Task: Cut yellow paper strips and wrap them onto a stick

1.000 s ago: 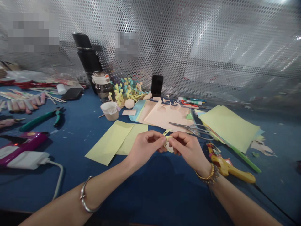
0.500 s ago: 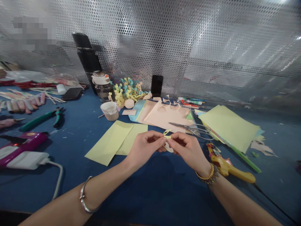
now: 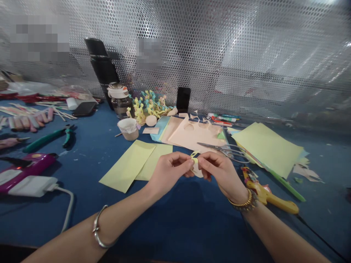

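My left hand and my right hand meet over the middle of the table, fingertips pinched. Between them is a small paper piece, pale cream below with a yellow strip on top; the fingers hide part of it. Both hands grip its edges. Yellow paper sheets lie to the left of my left hand. Just beyond my right hand rest scissors, their blades over peach paper with rounded cut-outs. A yellow glue gun lies beside my right wrist.
A paper cup, a dark jar and yellow and blue paper flowers stand at the back. Pliers and a purple device with a white cable lie left. Stacked yellow sheets and a green cutter are right.
My right thumb and fingers have shifted slightly right and up, so more of the small paper piece shows. My left hand is almost unchanged.
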`<state>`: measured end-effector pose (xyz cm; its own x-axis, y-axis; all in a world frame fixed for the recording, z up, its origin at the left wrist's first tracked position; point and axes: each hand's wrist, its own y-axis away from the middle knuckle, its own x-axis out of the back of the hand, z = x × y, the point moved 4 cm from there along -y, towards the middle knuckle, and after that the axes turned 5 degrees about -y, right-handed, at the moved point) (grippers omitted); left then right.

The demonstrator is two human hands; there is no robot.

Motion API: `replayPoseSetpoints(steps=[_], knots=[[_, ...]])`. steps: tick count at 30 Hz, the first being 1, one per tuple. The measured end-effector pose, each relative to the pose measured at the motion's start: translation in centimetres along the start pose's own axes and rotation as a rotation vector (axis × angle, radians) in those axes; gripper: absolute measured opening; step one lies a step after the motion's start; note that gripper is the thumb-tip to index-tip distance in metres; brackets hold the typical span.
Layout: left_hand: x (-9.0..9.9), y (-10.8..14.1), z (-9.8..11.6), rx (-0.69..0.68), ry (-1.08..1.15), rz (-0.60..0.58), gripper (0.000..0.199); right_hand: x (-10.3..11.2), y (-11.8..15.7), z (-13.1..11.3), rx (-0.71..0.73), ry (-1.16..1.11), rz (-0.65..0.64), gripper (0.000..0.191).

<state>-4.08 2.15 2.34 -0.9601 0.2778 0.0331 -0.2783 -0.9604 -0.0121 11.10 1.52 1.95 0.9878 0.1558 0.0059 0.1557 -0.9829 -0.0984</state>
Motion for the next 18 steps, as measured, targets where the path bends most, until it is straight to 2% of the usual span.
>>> replayPoseSetpoints(steps=[9, 18], knots=[[0.0, 0.3, 0.0, -0.037, -0.064, 0.004, 0.016, 0.0, 0.2, -0.8, 0.066, 0.148, 0.048, 0.022], [-0.2, 0.2, -0.2, -0.034, -0.015, -0.018, 0.017, -0.3, 0.6, -1.4, 0.118, 0.308, 0.119, 0.020]])
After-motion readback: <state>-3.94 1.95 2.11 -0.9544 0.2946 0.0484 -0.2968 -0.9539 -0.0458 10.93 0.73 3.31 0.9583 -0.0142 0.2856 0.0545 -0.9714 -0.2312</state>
